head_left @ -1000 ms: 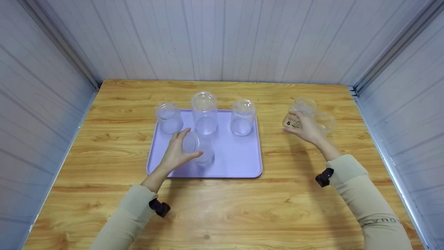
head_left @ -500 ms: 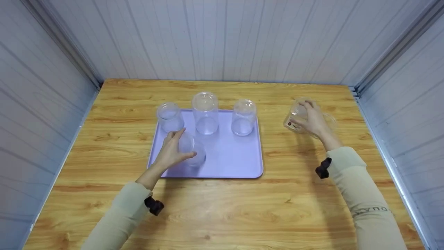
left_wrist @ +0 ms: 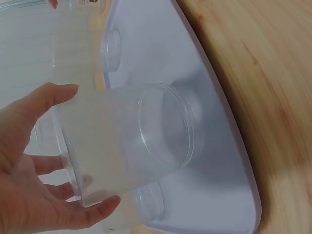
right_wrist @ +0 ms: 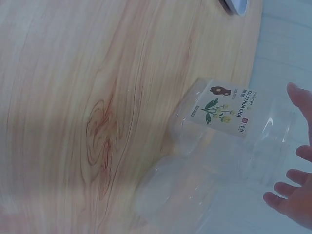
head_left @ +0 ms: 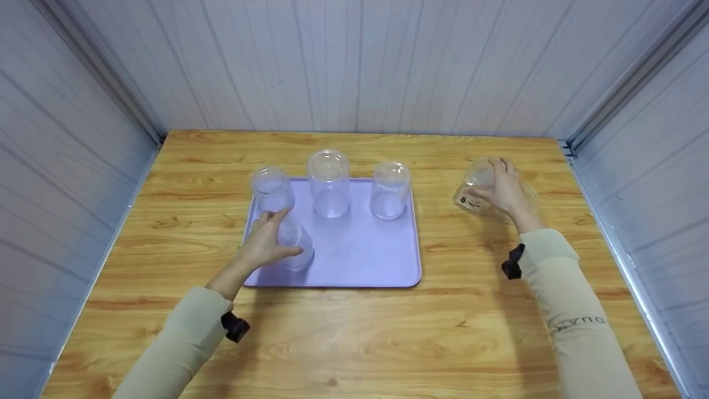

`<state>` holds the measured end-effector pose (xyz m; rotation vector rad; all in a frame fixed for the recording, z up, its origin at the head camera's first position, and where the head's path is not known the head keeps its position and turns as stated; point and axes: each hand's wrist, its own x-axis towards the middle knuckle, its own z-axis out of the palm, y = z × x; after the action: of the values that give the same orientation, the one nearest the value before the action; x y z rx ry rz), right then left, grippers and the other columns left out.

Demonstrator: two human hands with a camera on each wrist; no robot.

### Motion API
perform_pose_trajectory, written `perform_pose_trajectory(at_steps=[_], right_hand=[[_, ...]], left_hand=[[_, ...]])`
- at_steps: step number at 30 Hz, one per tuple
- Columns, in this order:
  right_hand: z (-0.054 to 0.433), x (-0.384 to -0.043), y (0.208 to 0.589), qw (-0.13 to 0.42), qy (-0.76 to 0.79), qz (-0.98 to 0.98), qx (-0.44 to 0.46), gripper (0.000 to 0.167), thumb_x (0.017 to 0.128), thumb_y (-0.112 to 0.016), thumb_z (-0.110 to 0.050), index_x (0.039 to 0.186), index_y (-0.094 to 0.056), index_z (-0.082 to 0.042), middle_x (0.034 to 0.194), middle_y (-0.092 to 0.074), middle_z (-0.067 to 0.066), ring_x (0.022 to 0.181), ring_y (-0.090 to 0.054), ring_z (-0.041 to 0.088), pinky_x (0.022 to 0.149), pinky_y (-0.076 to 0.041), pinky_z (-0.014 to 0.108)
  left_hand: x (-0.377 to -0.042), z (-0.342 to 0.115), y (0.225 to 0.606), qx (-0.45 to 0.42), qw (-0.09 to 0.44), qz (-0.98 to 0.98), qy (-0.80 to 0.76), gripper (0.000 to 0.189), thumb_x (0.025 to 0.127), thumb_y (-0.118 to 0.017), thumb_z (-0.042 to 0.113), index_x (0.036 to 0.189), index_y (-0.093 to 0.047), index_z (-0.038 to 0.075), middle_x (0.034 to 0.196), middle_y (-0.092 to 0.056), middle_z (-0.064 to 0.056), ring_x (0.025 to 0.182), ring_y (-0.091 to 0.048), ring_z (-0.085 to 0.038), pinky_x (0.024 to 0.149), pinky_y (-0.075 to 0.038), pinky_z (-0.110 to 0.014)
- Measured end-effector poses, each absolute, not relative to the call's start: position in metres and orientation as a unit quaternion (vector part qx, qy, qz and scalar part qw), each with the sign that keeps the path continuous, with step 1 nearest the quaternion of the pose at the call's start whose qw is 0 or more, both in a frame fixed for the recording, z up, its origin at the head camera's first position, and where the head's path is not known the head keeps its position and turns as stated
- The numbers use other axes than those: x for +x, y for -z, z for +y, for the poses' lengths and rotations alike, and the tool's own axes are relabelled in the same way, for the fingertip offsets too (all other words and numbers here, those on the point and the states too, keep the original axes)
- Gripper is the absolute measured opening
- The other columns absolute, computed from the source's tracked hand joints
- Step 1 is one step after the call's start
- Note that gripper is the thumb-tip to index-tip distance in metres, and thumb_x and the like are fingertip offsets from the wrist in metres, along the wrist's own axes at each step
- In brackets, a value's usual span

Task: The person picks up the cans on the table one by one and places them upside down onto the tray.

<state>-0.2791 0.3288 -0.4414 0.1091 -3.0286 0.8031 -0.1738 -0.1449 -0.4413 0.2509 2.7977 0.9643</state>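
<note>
At the front left of the lilac tray (head_left: 365, 252), my left hand (head_left: 259, 244) grips a clear plastic jar (left_wrist: 131, 131) across its flat end, thumb on one side and fingers on the other. The jar's ringed neck faces down, close over the tray. On the right, my right hand (head_left: 507, 191) is spread around the top of a clear jar with a printed flower label (right_wrist: 224, 109). In the right wrist view its thumb and fingers stand apart, with gaps between them and the jar's neck. An unlabelled clear jar (right_wrist: 163, 190) stands beside the labelled one.
Along the tray's back part stand a short clear jar (head_left: 272, 191), a taller jar (head_left: 330, 191) in the middle and another jar (head_left: 390, 191) at the right. A wooden table (head_left: 360, 343) lies under everything, with pale panel walls (head_left: 343, 66) behind and at both sides.
My left hand has shifted left across the tray, bringing its jar along. My right hand has moved from the labelled jar's near side to around its top.
</note>
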Motion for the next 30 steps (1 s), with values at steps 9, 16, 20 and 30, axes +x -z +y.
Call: perform_pose_trajectory(at_steps=[9,16,20,30], right_hand=[[0.33,-0.287,0.44,-0.028,-0.233,-0.972,0.009,0.097,0.072,-0.068,-0.046,0.14,-0.015,-0.001,0.142,-0.006,0.025,0.127,-0.007,0.044,0.094,-0.017,0.063],[0.33,-0.292,0.437,-0.054,-0.231,-0.971,0.008,0.102,0.072,-0.068,-0.047,0.141,-0.008,-0.001,0.142,-0.002,0.026,0.128,-0.002,0.044,0.095,-0.012,0.064],[0.328,-0.295,0.437,-0.058,-0.239,-0.969,0.013,0.102,0.073,-0.068,-0.045,0.14,-0.006,0.001,0.14,-0.002,0.03,0.126,-0.004,0.047,0.097,-0.012,0.061],[0.318,-0.3,0.438,-0.084,-0.245,-0.966,-0.009,0.101,0.075,-0.068,-0.041,0.142,-0.003,-0.003,0.14,0.0,0.029,0.124,-0.005,0.051,0.095,-0.013,0.063]], left_hand=[[-0.176,-0.158,0.439,0.093,0.093,0.947,-0.292,0.088,0.065,-0.077,0.023,0.134,-0.03,-0.005,0.119,-0.035,-0.032,0.105,-0.037,-0.045,0.083,-0.037,-0.054],[-0.178,-0.165,0.439,0.101,0.106,0.951,-0.273,0.088,0.064,-0.077,0.02,0.133,-0.03,-0.007,0.119,-0.034,-0.035,0.105,-0.036,-0.048,0.084,-0.037,-0.055],[-0.179,-0.169,0.439,0.11,0.114,0.951,-0.266,0.089,0.063,-0.077,0.019,0.133,-0.029,-0.007,0.12,-0.035,-0.034,0.104,-0.037,-0.048,0.084,-0.037,-0.054],[-0.179,-0.18,0.435,0.116,0.141,0.947,-0.263,0.089,0.063,-0.077,0.016,0.133,-0.028,-0.008,0.125,-0.028,-0.038,0.11,-0.029,-0.054,0.087,-0.031,-0.06]])
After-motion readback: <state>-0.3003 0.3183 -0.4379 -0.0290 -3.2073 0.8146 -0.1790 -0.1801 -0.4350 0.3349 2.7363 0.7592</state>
